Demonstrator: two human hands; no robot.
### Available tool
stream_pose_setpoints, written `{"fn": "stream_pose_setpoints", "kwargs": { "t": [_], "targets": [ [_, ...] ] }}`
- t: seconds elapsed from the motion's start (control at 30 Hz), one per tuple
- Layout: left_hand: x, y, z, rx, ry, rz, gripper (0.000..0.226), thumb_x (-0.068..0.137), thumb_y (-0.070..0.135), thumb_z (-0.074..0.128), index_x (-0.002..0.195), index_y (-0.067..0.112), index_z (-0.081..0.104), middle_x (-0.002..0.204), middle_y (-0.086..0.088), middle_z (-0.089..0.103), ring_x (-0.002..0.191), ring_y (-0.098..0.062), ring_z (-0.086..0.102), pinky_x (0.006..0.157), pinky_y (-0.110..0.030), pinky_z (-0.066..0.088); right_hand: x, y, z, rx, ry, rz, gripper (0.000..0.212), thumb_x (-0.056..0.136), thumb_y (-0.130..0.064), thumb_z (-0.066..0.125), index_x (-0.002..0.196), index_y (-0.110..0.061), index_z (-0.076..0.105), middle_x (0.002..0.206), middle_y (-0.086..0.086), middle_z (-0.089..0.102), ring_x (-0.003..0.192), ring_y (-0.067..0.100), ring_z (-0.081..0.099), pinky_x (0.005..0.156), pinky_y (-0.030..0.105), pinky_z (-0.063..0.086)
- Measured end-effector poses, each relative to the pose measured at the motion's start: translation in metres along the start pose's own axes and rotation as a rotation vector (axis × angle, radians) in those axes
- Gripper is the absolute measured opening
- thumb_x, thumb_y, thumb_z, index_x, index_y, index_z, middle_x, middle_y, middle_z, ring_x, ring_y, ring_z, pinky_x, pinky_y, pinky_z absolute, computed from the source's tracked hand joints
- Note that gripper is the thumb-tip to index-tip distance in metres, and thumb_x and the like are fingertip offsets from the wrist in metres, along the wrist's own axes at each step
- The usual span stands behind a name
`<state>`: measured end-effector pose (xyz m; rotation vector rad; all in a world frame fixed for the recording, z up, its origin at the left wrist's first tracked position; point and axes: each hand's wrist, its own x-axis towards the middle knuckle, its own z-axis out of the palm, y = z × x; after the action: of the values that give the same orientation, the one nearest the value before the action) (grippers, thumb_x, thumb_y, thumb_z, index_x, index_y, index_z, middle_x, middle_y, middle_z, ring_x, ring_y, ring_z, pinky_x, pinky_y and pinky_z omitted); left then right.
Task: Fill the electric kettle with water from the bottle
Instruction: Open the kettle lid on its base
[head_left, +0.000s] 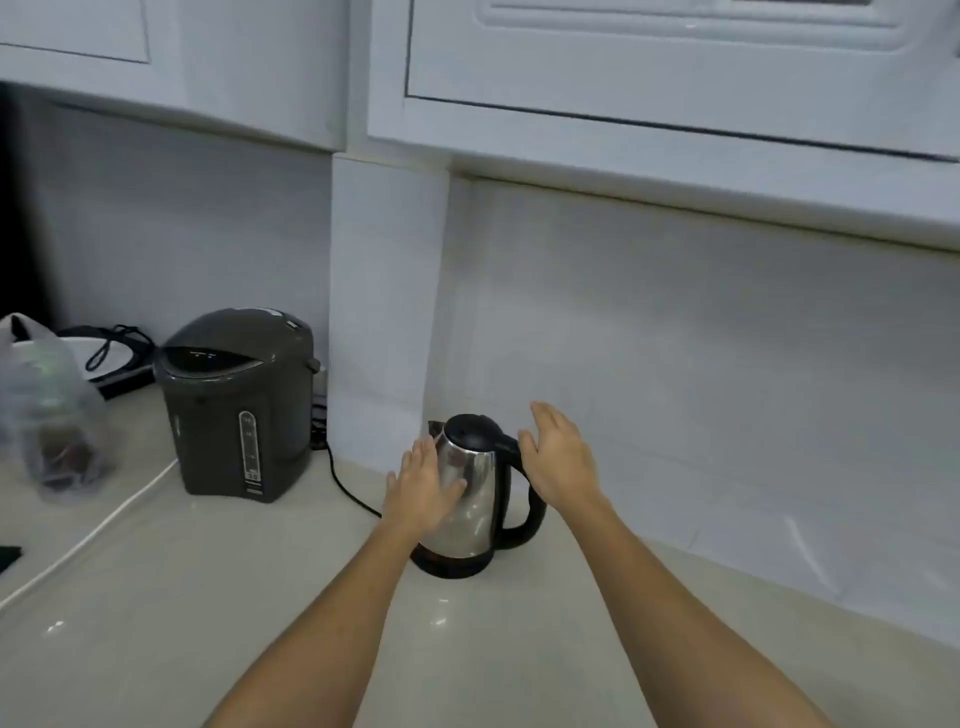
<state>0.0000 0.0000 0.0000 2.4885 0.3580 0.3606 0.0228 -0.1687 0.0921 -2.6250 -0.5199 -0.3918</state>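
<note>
Kettle (470, 499) upright near the wall, left hand (422, 486) flat against it, right hand (558, 457) spread loose beside handle.

We take this for a home kitchen; white wall cabinets (649, 78) hang over a pale glossy table (208, 597); a grey hot-water dispenser (236, 405) and steel electric kettle (470, 499) stand plugged in.

Left hand (423, 486): open, flat on kettle (470, 499) side
Right hand (558, 457): open, beside the kettle's handle (524, 499)
</note>
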Motion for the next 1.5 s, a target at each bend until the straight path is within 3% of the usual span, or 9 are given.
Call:
{"fn": "stream_pose_setpoints", "kwargs": {
  "t": [0.2, 0.27, 0.4, 0.5, 0.6, 0.83, 1.17, 1.3, 1.5],
  "targets": [
    [0.022, -0.018, 0.024, -0.137, -0.051, 0.054, 0.093, 0.086, 0.055, 0.057, 0.155, 0.017, 0.008, 0.160, -0.002, 0.019, 0.146, -0.021, 0.023, 0.117, -0.046, 0.023, 0.040, -0.016, 0.036, -0.076, -0.199, 0.071, 0.055, 0.101, -0.036, 0.034, 0.151, -0.014, 0.024, 0.158, 0.008, 0.027, 0.144, 0.026, 0.026, 0.116, 0.043, 0.027],
    [0.028, -0.023, 0.034, -0.157, -0.042, 0.055, 0.098, 0.087, 0.058, 0.056, 0.156, 0.014, 0.003, 0.163, -0.002, 0.010, 0.147, -0.021, 0.021, 0.118, -0.039, 0.025, 0.054, -0.022, 0.048, -0.113, -0.251, 0.110, 0.055, 0.101, -0.037, 0.033, 0.150, -0.016, 0.025, 0.155, 0.009, 0.031, 0.142, 0.029, 0.030, 0.114, 0.045, 0.029],
    [0.020, -0.026, 0.053, -0.169, 0.029, 0.056, 0.105, 0.084, 0.065, 0.051, 0.155, 0.012, -0.007, 0.164, -0.002, -0.006, 0.150, -0.019, 0.010, 0.118, -0.040, 0.026, 0.072, -0.028, 0.070, -0.172, -0.313, 0.196, 0.054, 0.098, -0.045, 0.031, 0.146, -0.020, 0.032, 0.142, 0.011, 0.047, 0.128, 0.034, 0.045, 0.106, 0.049, 0.036],
    [0.020, -0.029, 0.060, -0.187, 0.023, 0.063, 0.108, 0.083, 0.069, 0.047, 0.154, 0.013, -0.013, 0.162, 0.002, -0.015, 0.150, -0.014, -0.007, 0.122, -0.041, 0.011, 0.081, -0.033, 0.079, -0.148, -0.282, 0.247, 0.048, 0.094, -0.051, 0.031, 0.126, -0.020, 0.048, 0.119, 0.014, 0.062, 0.109, 0.035, 0.057, 0.096, 0.050, 0.045],
    [0.021, -0.031, 0.064, -0.192, 0.044, 0.074, 0.105, 0.086, 0.063, 0.054, 0.154, 0.015, -0.011, 0.163, 0.003, -0.011, 0.150, -0.012, -0.007, 0.121, -0.042, 0.012, 0.089, -0.036, 0.083, -0.141, -0.229, 0.299, 0.047, 0.089, -0.057, 0.035, 0.102, -0.017, 0.056, 0.098, 0.011, 0.065, 0.093, 0.031, 0.060, 0.086, 0.046, 0.051],
    [0.021, -0.031, 0.061, -0.186, 0.035, 0.068, 0.104, 0.086, 0.056, 0.058, 0.154, 0.012, -0.007, 0.163, 0.000, -0.007, 0.151, -0.016, -0.001, 0.121, -0.043, 0.019, 0.097, -0.038, 0.087, -0.147, -0.182, 0.343, 0.034, 0.082, -0.044, 0.048, 0.094, -0.016, 0.063, 0.084, 0.006, 0.063, 0.081, 0.026, 0.061, 0.062, 0.029, 0.047],
    [0.015, -0.027, 0.056, -0.097, -0.004, 0.044, 0.102, 0.089, 0.058, 0.052, 0.153, 0.011, -0.011, 0.162, -0.002, -0.012, 0.151, -0.017, -0.003, 0.120, -0.047, 0.019, 0.089, -0.040, 0.092, -0.115, -0.079, 0.333, 0.022, 0.080, -0.032, 0.050, 0.079, -0.013, 0.059, 0.062, 0.002, 0.052, 0.069, 0.026, 0.054, 0.058, 0.028, 0.037],
    [0.014, -0.025, 0.053, -0.086, -0.008, 0.041, 0.100, 0.089, 0.057, 0.052, 0.154, 0.010, -0.009, 0.163, -0.004, -0.010, 0.151, -0.018, 0.000, 0.119, -0.047, 0.020, 0.089, -0.041, 0.086, -0.094, -0.060, 0.312, 0.025, 0.084, -0.033, 0.046, 0.081, -0.012, 0.057, 0.069, 0.006, 0.056, 0.070, 0.028, 0.054, 0.058, 0.029, 0.035],
    [0.013, -0.028, 0.051, -0.061, -0.033, 0.058, 0.099, 0.091, 0.057, 0.050, 0.154, 0.011, -0.012, 0.163, -0.002, -0.011, 0.151, -0.018, -0.002, 0.120, -0.046, 0.020, 0.082, -0.026, 0.059, 0.309, 0.034, 0.330, 0.027, 0.089, -0.028, 0.040, 0.077, -0.009, 0.056, 0.068, 0.006, 0.054, 0.071, 0.025, 0.051, 0.058, 0.031, 0.036]
  ]
}}
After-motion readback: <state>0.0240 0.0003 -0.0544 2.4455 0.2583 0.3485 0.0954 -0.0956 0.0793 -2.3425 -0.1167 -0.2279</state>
